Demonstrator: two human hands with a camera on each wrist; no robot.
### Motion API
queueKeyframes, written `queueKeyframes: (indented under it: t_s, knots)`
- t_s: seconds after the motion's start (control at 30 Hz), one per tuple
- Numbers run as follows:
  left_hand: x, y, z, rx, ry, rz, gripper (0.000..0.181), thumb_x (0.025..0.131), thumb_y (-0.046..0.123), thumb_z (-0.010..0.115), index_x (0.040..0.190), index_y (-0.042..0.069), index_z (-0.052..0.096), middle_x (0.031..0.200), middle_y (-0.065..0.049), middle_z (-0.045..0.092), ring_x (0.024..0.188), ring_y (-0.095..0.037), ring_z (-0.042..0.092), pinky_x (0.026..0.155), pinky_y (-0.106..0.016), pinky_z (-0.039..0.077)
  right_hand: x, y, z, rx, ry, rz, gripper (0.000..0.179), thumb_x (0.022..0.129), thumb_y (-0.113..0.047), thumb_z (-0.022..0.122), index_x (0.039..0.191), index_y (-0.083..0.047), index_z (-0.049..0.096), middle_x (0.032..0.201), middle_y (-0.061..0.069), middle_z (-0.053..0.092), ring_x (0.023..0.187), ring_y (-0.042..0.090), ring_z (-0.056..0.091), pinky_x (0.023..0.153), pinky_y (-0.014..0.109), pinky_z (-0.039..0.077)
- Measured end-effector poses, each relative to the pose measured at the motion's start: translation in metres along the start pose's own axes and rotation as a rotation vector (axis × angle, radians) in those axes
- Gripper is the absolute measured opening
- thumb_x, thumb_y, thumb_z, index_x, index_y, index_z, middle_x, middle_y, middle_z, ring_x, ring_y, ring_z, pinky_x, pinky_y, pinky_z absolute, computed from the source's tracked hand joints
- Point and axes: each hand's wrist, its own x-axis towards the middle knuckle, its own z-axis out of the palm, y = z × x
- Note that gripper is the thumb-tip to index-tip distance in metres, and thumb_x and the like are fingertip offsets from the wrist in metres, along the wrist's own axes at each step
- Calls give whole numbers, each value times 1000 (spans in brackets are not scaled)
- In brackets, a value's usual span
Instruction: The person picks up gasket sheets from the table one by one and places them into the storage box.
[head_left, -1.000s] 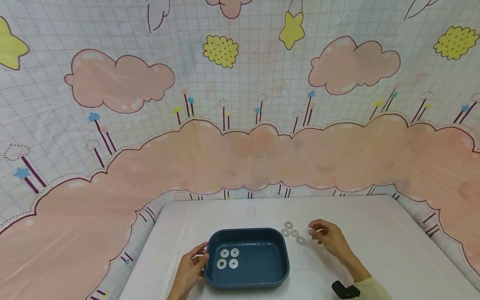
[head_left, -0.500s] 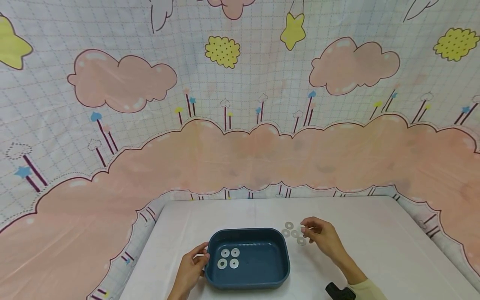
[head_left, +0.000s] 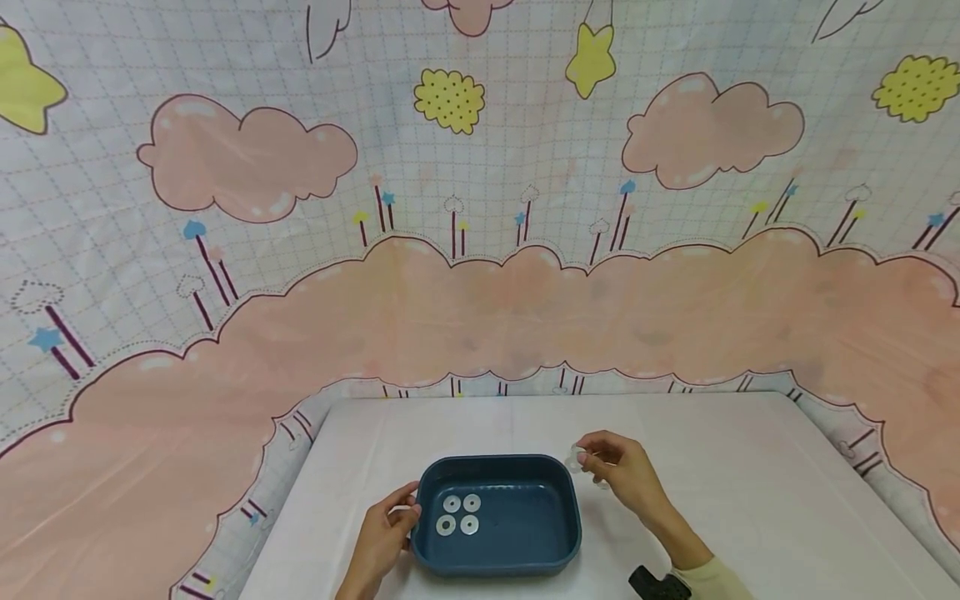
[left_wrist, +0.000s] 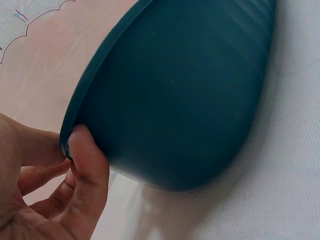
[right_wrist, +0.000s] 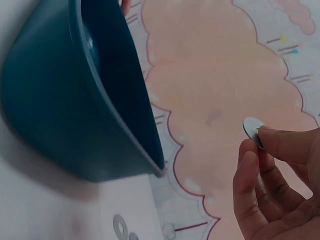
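My left hand grips the blue tray; beyond its right end, my right hand pinches a washer that could slip, held only near its edge.

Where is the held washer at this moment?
In the right wrist view, the washer is at the picture's right, pinched by the right hand, apart from the blue tray.

1. The head view is bright and soft.
2. Both wrist views are darker, with a soft shadow by the tray.
3. In the right one, the rings on the table look fuzzy.
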Motion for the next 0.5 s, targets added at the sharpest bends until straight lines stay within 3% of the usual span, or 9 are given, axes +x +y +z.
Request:
queueKeyframes:
  t_s: [0.1,0.3,0.5]
  knots:
    - [0,0,1,-4,0,5,44,94,3,59,138,3,54,111,-10,52,81,-14,58,52,-29,49,1,-4,7,41,-26,-6,24,87,-10,71,108,3,67,93,18,67,72,10,64,63,27,55]
    - [0,0,1,-20,-5,13,44,94,4,60,138,3,54,112,-11,52,81,-15,57,52,-29,49,3,-8,22,117,-101,4,24,88,-10,71,108,3,67,100,21,66,78,17,70,68,26,58]
    - [0,1,1,-18,-1,10,44,95,4,59,139,2,53,111,-10,51,81,-15,56,52,-29,49,6,-13,34,195,-168,84,26,90,-7,67,112,6,65,97,15,66,80,18,72,72,26,59]
